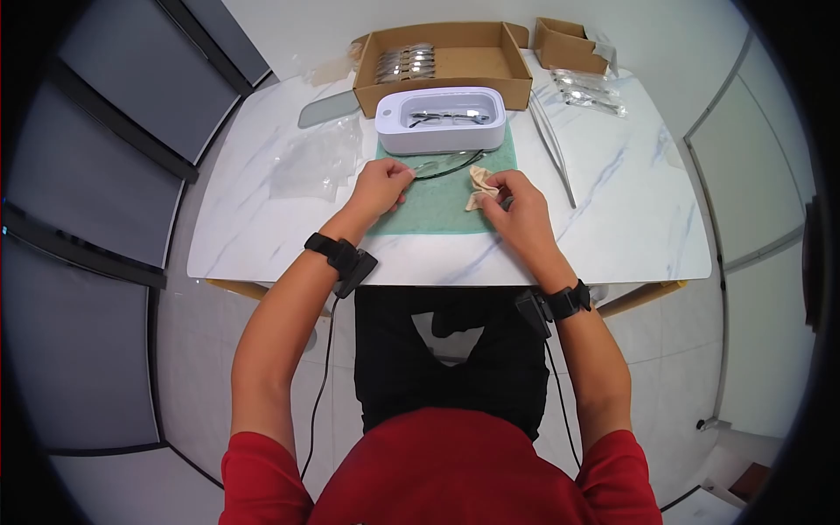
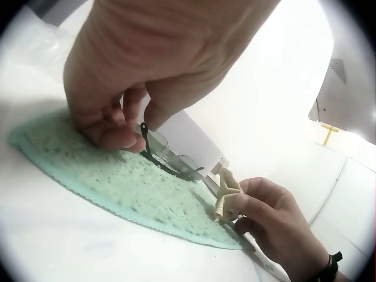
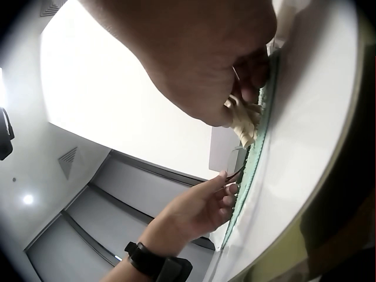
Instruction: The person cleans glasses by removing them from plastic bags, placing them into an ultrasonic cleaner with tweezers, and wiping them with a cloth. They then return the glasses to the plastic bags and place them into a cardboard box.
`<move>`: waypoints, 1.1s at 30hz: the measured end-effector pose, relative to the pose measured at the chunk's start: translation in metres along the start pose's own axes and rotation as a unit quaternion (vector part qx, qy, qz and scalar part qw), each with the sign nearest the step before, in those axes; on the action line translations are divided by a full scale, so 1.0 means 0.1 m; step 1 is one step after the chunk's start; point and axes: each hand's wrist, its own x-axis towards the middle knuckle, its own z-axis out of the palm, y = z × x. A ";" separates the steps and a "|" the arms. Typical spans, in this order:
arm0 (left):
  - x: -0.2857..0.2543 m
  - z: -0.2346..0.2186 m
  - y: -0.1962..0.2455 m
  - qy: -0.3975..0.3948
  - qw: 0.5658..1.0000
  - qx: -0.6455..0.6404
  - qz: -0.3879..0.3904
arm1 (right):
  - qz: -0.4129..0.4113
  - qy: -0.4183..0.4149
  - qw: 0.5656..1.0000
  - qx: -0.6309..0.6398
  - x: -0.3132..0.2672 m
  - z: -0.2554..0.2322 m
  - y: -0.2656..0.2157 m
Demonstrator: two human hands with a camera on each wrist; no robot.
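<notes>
My left hand (image 1: 381, 187) pinches the end of a pair of dark-rimmed eyeglasses (image 2: 170, 170), held low over a green towel (image 1: 429, 219). The clear lenses extend away from the fingertips toward the right. A crumpled beige cloth (image 1: 479, 191) is pinched between the thumb and fingers of my right hand (image 1: 522, 210), just right of the glasses. In the left wrist view the cloth stands apart from the lenses. Behind both hands sits a white basin-like cleaner (image 1: 442, 143), with another pair of glasses (image 1: 451, 116) lying inside its tub.
An open cardboard box (image 1: 477, 63) with wrapped glasses stands at the back. Right of it are a smaller carton (image 1: 569, 48) and several wrapped pieces (image 1: 591, 92). Clear plastic bags (image 1: 311, 162) and a grey lid (image 1: 329, 109) lie left; a long pale strip (image 1: 553, 149) lies right.
</notes>
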 end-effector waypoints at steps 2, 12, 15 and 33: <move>-0.01 0.04 -0.02 0.015 0.999 0.041 0.030 | 0.007 0.005 1.000 0.003 0.00 -0.04 -0.03; -0.13 0.15 -0.08 0.035 0.995 -0.065 0.074 | 0.031 0.025 0.997 0.063 0.02 -0.08 0.07; -0.22 0.08 0.06 -0.011 0.992 -0.122 0.018 | 0.064 0.019 0.992 0.108 -0.03 -0.05 0.23; -0.54 0.11 -0.06 -0.041 0.914 -0.403 -0.016 | 0.127 -0.010 0.968 0.217 -0.08 -0.08 0.25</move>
